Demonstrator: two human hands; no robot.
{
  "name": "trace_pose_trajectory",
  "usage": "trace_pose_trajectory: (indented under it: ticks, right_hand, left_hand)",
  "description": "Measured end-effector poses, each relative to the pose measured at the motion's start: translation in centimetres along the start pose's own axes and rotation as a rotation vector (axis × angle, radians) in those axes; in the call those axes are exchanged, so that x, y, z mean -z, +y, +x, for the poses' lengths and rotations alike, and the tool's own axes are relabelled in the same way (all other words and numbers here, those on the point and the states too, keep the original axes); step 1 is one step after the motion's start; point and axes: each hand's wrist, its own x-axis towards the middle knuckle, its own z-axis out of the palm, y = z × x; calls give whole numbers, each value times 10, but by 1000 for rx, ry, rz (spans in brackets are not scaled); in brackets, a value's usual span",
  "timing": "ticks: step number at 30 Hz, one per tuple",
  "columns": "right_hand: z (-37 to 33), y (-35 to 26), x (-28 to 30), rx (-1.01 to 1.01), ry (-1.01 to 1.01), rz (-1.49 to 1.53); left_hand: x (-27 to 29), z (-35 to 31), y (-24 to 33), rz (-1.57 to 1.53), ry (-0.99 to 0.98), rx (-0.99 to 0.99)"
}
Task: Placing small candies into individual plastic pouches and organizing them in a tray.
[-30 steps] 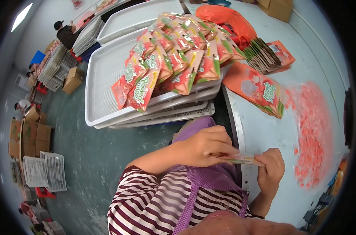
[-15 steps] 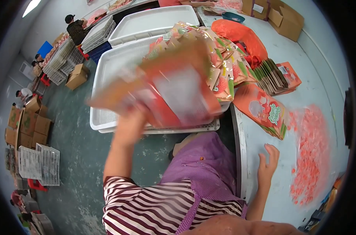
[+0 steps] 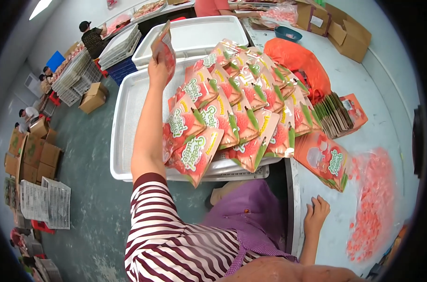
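Observation:
My left hand reaches out over the far left side of a white perforated tray. It is closed around a pink snack pouch, held upright and seen nearly edge-on. Overlapping filled pouches of pink and green cover the right part of the tray. Some stick out past its near edge. My right hand rests by the table's left edge, fingers loosely bent, holding nothing. Just beyond it lies a fanned stack of flat pouches. A clear bag of small pink pieces lies to its right.
A red plastic bag and a row of pouches standing on edge are on the table. Farther back are a teal bowl and open cartons. Another white tray sits behind mine. Other people work in the background.
My left hand has swung away to the far left with a pouch, uncovering the spread of pouches on the tray. My right hand has lowered slightly, its fingers more bent.

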Motion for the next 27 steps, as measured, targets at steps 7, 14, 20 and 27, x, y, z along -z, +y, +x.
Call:
trace_pose_trajectory:
  ticks: [7, 14, 20, 27]
  right_hand:
    - [2, -2, 0, -21, -15, 6]
    - [7, -6, 2, 12, -1, -7]
    - [5, -4, 5, 0, -34, -12]
    - [4, -1, 2, 35, -50, -1]
  left_hand:
    - [-50, -27, -47, -13, -752, 154]
    - [-44, -16, -56, 395, -621, 286]
    - [-33, -24, -45, 213, -582, 302]
    - [64, -48, -11, 250, -673, 280]
